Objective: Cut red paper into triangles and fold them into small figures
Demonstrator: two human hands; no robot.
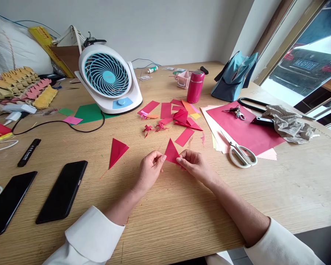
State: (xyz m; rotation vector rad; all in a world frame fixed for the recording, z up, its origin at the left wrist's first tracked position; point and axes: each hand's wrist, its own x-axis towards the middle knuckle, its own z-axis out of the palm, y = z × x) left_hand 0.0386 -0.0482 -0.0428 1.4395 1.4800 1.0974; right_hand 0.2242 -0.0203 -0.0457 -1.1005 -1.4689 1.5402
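A small red paper triangle (171, 151) is pinched at its two lower corners, its point facing away from me. My left hand (152, 165) has thumb and fingers closed on the left corner. On the right corner, my right hand (194, 164) grips in the same way. Left of my hands lies another folded red triangle (117, 152). Beyond them sit small folded red paper figures (154, 128), next to loose red paper strips (184, 137) and a folded red piece (183, 119).
White-handled scissors (242, 155) rest on a stack of coloured sheets (245, 129) at right. A fan (109, 79), a red flask (195, 87) and a blue bag (234, 78) stand farther back. Two phones (62, 192) and a black marker (29, 152) lie at left.
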